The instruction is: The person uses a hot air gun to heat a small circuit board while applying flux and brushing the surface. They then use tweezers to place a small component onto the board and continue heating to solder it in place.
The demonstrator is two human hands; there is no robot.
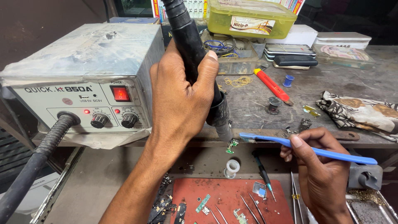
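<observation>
Gripping a ribbed black hot-air wand (195, 54), left hand (180, 95); right hand (321, 166) pinches blue plastic toothbrush (306, 147).

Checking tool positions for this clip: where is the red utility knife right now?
In the head view, the red utility knife lies diagonally on the workbench, right of centre, between the coiled yellow wire and the small blue cap.

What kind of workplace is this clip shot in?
Most likely a small electronics repair bench, probably for phones. The left hand holds a hot-air handpiece fed from a rework station, the right hand holds a blue toothbrush, and small circuit boards lie on a red mat.
</observation>
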